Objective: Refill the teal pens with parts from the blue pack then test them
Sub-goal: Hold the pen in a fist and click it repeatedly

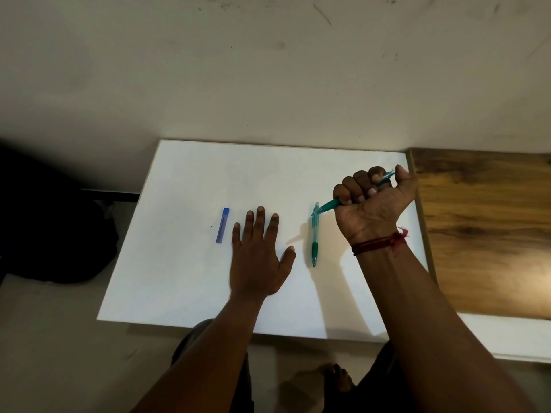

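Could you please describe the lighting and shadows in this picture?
Head view: light comes from the right; the right hand and lying teal pen throw shadows leftward on the white board; the left side is dark; warm glare on the wooden top.

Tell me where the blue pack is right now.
In the head view, the blue pack lies on the left half of the white board, just left of the flat left hand and not touching it.
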